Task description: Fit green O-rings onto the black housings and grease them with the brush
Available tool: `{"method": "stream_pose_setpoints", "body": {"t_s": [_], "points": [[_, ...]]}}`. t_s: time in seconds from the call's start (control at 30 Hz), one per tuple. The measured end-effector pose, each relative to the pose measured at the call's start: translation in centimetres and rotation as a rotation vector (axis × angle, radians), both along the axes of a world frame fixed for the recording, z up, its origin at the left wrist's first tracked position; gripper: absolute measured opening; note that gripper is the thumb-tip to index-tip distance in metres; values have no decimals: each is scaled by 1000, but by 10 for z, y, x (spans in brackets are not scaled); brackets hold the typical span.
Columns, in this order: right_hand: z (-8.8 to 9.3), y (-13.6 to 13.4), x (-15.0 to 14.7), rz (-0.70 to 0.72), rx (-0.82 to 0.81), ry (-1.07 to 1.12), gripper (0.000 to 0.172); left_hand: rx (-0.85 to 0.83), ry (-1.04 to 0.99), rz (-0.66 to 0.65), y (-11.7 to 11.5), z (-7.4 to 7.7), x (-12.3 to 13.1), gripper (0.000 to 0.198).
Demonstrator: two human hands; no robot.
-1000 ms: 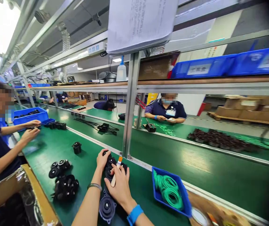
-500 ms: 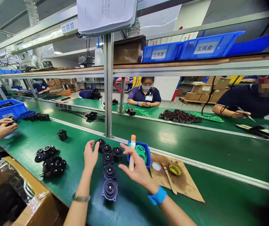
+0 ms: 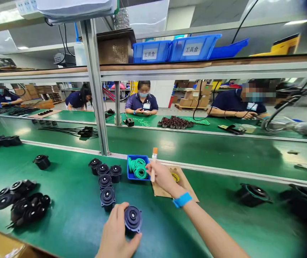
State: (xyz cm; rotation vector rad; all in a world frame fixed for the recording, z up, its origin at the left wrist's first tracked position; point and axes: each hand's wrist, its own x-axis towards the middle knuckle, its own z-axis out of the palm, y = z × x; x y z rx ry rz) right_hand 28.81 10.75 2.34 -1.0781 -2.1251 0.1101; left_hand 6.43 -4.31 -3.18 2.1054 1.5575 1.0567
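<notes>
My left hand (image 3: 117,233) grips a round black part (image 3: 132,218) at the near end of a row of like black parts (image 3: 105,179) on the green belt (image 3: 70,215). My right hand (image 3: 161,175) holds a small brush (image 3: 153,163) with an orange ferrule upright, over a brown cardboard sheet (image 3: 181,186) next to a small blue bin of green rings (image 3: 137,167). A blue band sits on my right wrist.
A heap of black parts (image 3: 22,204) lies left, one single part (image 3: 42,162) further back, two larger black parts (image 3: 252,193) right. A metal post (image 3: 97,93) rises behind the row. Several people work across the far belt (image 3: 196,147). Blue bins (image 3: 175,50) sit on the shelf.
The view swung right. My left hand dropped back from the far end of the row and closed on the nearest black part. My right hand carried the brush out toward the cardboard and blue bin.
</notes>
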Motion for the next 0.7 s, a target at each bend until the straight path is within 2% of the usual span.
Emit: {"method": "stream_pose_setpoints", "body": {"t_s": [0.1, 0.23, 0.4, 0.5, 0.6, 0.7], "points": [[-11, 25, -15, 54, -2, -98, 19, -106, 7, -134, 9, 6, 10, 74], [-14, 39, -20, 107, -8, -154, 22, -249, -74, -236, 15, 13, 6, 86], [-4, 39, -7, 87, -43, -44, 18, -230, -108, -235, 21, 28, -9, 48], [6, 18, -6, 47, -74, 82, 18, -146, -72, -220, 20, 31, -16, 49], [12, -24, -13, 54, -148, 180, 21, 16, -59, -234, 14, 24, -18, 54], [6, -66, -23, 137, -369, 274, 24, 166, -70, -238, 8, 13, -15, 55]]}}
